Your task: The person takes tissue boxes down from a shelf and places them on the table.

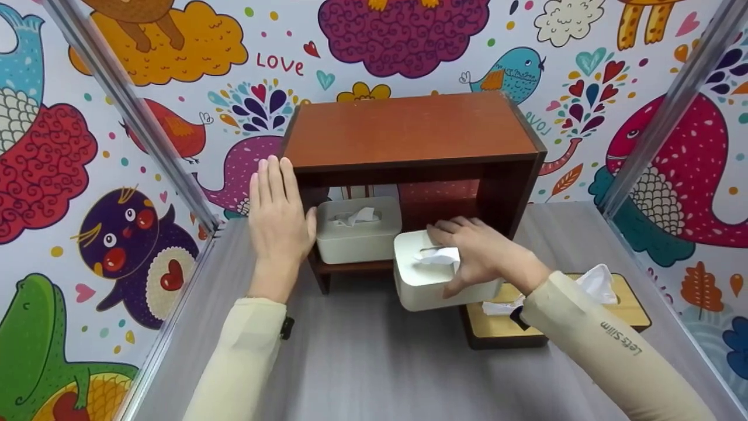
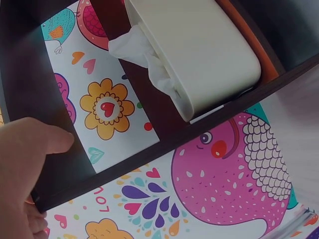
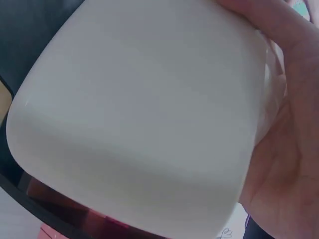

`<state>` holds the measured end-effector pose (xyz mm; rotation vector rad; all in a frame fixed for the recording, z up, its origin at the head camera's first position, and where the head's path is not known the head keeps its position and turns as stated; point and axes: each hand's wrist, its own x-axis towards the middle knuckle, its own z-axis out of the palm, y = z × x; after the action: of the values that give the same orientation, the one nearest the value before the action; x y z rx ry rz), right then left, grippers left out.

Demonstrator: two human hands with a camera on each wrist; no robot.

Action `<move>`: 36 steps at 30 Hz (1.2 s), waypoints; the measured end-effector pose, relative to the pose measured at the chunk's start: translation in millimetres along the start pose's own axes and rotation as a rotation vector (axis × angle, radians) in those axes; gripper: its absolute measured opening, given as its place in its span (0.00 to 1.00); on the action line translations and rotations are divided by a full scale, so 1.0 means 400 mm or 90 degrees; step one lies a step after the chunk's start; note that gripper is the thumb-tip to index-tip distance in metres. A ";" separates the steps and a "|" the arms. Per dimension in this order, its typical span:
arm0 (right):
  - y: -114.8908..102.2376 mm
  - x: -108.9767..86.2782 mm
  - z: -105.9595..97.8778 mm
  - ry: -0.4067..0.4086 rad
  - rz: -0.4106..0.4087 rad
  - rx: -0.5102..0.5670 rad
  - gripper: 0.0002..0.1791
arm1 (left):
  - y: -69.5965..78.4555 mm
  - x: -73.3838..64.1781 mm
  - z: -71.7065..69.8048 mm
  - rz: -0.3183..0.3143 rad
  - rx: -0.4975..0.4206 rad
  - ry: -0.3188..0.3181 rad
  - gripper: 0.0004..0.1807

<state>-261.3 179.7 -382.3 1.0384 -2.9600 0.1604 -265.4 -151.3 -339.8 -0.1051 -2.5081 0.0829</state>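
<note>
My right hand (image 1: pixel 476 248) grips a white tissue box (image 1: pixel 409 295) by its top, thumb on the near side and fingers over the far edge. A tissue pokes from its slot. The box is held at the front of a brown wooden shelf (image 1: pixel 409 131), overlapping its opening, and its smooth wall (image 3: pixel 139 109) fills the right wrist view. My left hand (image 1: pixel 277 216) lies with straight fingers along the shelf's left side; its thumb (image 2: pixel 60 141) reaches over the front edge. Inside the shelf, at the left, sits a second pale tissue box (image 1: pixel 357 248).
Wood-topped dark tissue boxes (image 1: pixel 502 330) with tissues sticking out stand on the grey table (image 1: pixel 362 362) at the right, partly hidden by my right forearm. Cartoon-printed walls (image 1: pixel 403 41) with metal corner posts (image 1: pixel 660 117) enclose the table's back and sides.
</note>
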 end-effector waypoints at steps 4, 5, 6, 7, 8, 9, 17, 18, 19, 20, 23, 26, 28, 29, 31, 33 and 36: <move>-0.016 -0.004 0.013 0.015 -0.014 0.002 0.63 | 0.001 0.000 -0.001 0.000 0.003 0.001 0.52; -0.020 -0.004 0.016 0.019 -0.016 0.001 0.64 | 0.001 0.000 -0.001 0.000 0.003 0.003 0.52; -0.025 -0.005 0.020 0.023 -0.018 -0.001 0.64 | 0.001 -0.001 -0.001 0.001 0.005 0.003 0.52; -0.030 -0.005 0.024 0.027 -0.019 -0.004 0.64 | 0.001 -0.001 -0.002 0.001 0.005 0.004 0.52; -0.035 -0.005 0.029 0.032 -0.020 -0.007 0.64 | 0.002 -0.001 -0.002 0.002 0.007 0.004 0.52; -0.039 -0.005 0.034 0.038 -0.022 -0.010 0.64 | 0.002 -0.001 -0.002 0.002 0.008 0.005 0.52; -0.079 -0.001 0.089 0.078 -0.038 -0.018 0.65 | 0.001 -0.001 0.003 0.005 0.010 0.015 0.53; -0.085 0.000 0.096 0.082 -0.043 -0.023 0.65 | 0.001 -0.001 0.004 0.004 0.009 0.015 0.53; -0.091 0.002 0.104 0.087 -0.046 -0.031 0.65 | 0.001 -0.001 0.004 0.004 0.007 0.017 0.53; -0.097 0.004 0.112 0.091 -0.049 -0.038 0.65 | 0.001 -0.001 0.005 0.004 0.006 0.017 0.53; -0.114 0.009 0.134 0.102 -0.051 -0.052 0.65 | 0.000 -0.002 0.004 0.003 0.005 0.015 0.53; -0.126 0.012 0.154 0.107 -0.042 -0.056 0.65 | 0.000 -0.002 0.004 0.003 0.008 0.010 0.53; -0.132 0.014 0.168 0.104 -0.033 -0.052 0.65 | 0.000 -0.002 0.003 0.002 0.013 0.005 0.53; -0.135 0.015 0.175 0.100 -0.029 -0.047 0.66 | 0.000 -0.002 0.003 0.002 0.016 0.003 0.53; -0.140 0.015 0.190 0.091 -0.019 -0.038 0.66 | 0.000 -0.001 0.002 0.002 0.019 0.001 0.53; -0.144 0.015 0.204 0.086 -0.013 -0.032 0.67 | 0.000 -0.001 0.002 0.002 0.017 0.004 0.53; -0.148 0.014 0.229 0.091 -0.012 -0.030 0.67 | 0.000 -0.001 0.002 0.001 0.010 0.005 0.53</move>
<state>-225.5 121.5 -467.4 1.0043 -2.8119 0.1560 -265.4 -151.5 -340.6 -0.1005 -2.4986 0.1033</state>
